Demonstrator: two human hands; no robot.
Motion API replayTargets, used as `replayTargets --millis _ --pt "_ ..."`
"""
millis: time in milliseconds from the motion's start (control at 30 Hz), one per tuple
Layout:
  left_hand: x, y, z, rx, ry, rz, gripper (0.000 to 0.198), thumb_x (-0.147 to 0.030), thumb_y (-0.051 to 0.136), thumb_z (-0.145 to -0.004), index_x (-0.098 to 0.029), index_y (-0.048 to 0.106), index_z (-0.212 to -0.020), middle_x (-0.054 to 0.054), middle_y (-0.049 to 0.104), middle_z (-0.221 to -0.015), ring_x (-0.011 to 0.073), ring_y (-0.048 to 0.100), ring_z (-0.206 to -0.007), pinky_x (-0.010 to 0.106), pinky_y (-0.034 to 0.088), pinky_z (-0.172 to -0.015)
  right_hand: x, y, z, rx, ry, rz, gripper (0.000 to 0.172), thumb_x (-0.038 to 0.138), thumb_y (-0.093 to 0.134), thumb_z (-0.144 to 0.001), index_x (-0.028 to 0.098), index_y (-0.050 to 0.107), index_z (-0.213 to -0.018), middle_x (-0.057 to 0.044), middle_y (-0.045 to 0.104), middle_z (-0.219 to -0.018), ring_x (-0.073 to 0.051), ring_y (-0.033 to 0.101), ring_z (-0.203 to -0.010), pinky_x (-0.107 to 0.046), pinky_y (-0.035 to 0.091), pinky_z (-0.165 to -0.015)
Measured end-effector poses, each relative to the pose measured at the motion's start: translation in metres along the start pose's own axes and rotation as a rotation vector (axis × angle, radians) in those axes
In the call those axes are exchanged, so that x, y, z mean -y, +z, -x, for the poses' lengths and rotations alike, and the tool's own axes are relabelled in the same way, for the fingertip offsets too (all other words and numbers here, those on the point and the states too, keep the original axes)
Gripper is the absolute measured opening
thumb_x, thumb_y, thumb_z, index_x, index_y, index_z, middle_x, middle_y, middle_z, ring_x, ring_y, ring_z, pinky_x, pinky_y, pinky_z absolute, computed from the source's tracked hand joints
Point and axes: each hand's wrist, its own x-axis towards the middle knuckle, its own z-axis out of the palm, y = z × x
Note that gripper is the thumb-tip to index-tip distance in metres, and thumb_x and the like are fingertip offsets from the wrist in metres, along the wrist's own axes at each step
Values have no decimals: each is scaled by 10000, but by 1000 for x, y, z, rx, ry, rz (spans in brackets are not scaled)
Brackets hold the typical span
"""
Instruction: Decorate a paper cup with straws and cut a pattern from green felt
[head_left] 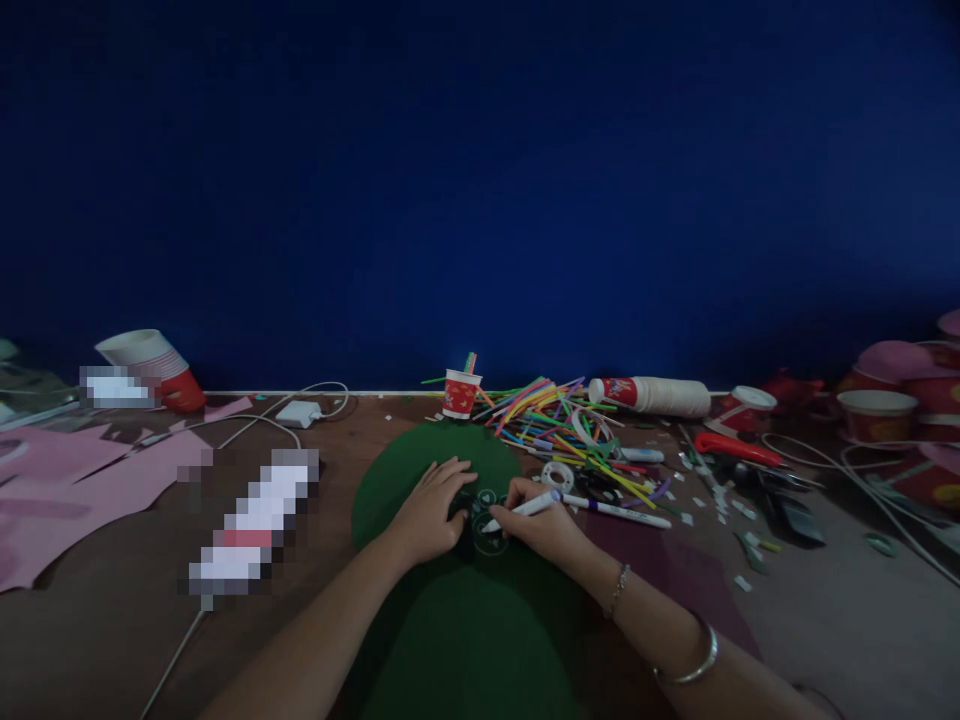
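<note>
Right hand point(547, 525) gripping white marker point(525, 507) pen-style, tip at pale circles point(491, 551) on green paper point(480, 640). Left hand point(436, 510) open, fingers spread over the paper. Paper sits mid-table point(97, 650), running from near the table's far edge toward its near edge. To draw well: press with left hand so sheet can't slip, thumb clear of the line; light even pressure, slow curves; right hand off any wet ink, likely smudges. Spare marker point(622, 513) just beside right hand, worth avoiding.
</note>
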Motion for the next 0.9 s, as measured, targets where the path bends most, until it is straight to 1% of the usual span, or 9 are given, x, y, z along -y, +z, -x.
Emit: replayTargets --millis 233,567,733,900 --pt "0 0 0 -4 -1 -1 514 -101 506 -720 -215 491 -1221 64 438 -1380 226 294 -1328 483 187 -1110 5 -1 1 -3 -1 27 223 283 613 -687 197 442 -571 43 554 -465 -96 490 -447 -180 315 -410" --pt "-1 -1 0 1 0 -8 503 -113 507 -727 -208 490 -1221 67 440 -1380 227 296 -1328 484 191 -1109 6 -1 0 -63 1 77 227 275 590 -672 208 412 -547 54 504 -444 -92 444 -435 -187 305 -412" --pt "0 -1 0 7 3 -15 485 -126 504 -740 -200 492 -1219 74 440 -1378 232 296 -1327 480 197 -1108 7 0 -1 -83 29 100 206 258 568 -653 214 402 -542 64 467 -434 -85 392 -417 -189 273 -397" --pt "1 0 0 0 4 -9 483 -136 507 -744 -217 490 -1219 61 440 -1378 232 292 -1329 484 193 -1109 7 -1 -1 -98 13 113 213 249 573 -644 213 397 -531 70 446 -430 -87 395 -424 -190 280 -406"
